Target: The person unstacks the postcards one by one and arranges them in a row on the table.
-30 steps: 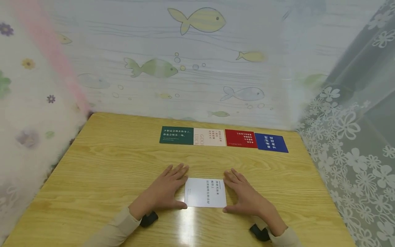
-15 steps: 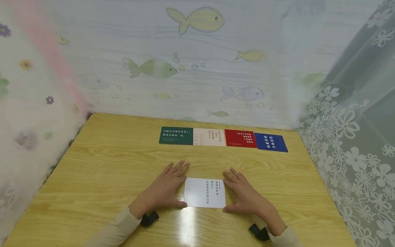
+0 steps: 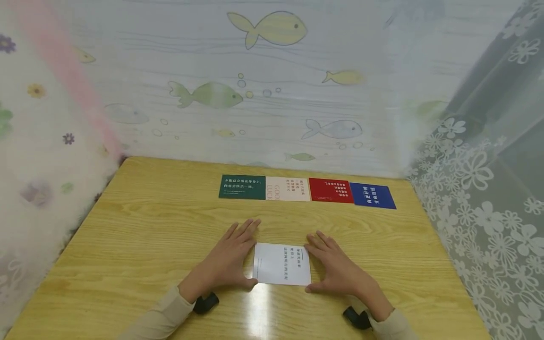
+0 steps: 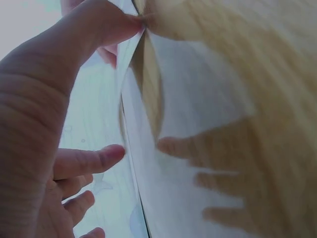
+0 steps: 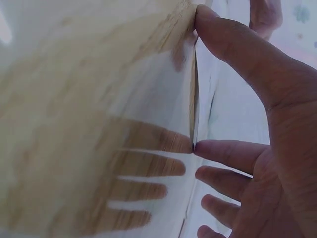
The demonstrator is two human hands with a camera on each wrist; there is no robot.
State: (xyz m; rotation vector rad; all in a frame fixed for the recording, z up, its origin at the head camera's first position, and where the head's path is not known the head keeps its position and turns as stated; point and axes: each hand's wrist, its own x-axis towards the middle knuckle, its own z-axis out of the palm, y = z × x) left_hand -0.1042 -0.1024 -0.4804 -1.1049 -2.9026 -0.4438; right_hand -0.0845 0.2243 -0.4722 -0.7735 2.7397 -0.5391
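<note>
A white printed card (image 3: 282,264) lies between my two hands near the middle of the wooden table. My left hand (image 3: 227,259) holds its left short edge, thumb at the near corner and index finger at the far corner. The right hand (image 3: 337,267) holds the opposite edge the same way. In the left wrist view the card (image 4: 122,94) bows between thumb and index finger, its far corner raised off the tabletop. The right wrist view shows a slimmer gap under the card (image 5: 198,94). The other fingers of both hands are spread, touching nothing.
Beyond the hands, a row of flat cards runs along the back of the table (image 3: 148,226): green (image 3: 242,187), cream (image 3: 287,189), red (image 3: 330,190) and blue (image 3: 374,196). A fish-print curtain (image 3: 272,94) hangs behind, with lace fabric (image 3: 480,212) at the right.
Glare on the white card has faded and its far edge shows slightly higher. Both hands keep nearly the same place. The row of cards at the back is unchanged.
</note>
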